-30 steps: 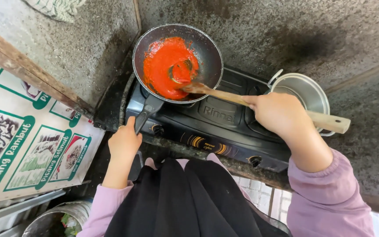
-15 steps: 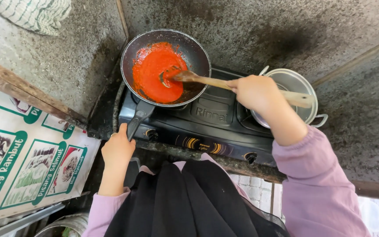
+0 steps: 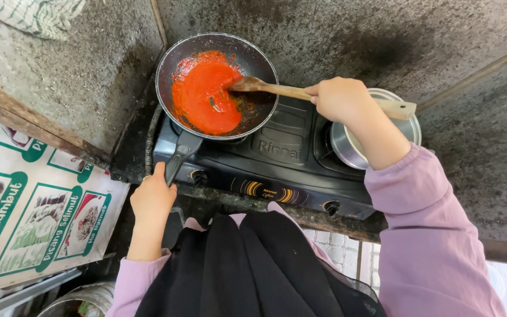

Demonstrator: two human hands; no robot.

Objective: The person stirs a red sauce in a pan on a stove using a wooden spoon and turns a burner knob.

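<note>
Spoon [image 3: 277, 89] now stirs sauce [image 3: 206, 97] right; stained grey wall [image 3: 353, 35] behind stove [image 3: 277, 147].

A large printed sign [image 3: 27, 220] lies at the near left, a flat white sheet cut off by the frame's left edge, with green-bordered rounded panels that frame small food pictures in dark, green and reddish tones, and green lettering beside them. On the near front face of the black stove [image 3: 277, 158] sits a small label [image 3: 265, 191]: a short band of curved orange and yellow stripes with pale lettering next to it. A raised mark [image 3: 280, 151] is pressed into the stove's top centre, black on black.
</note>
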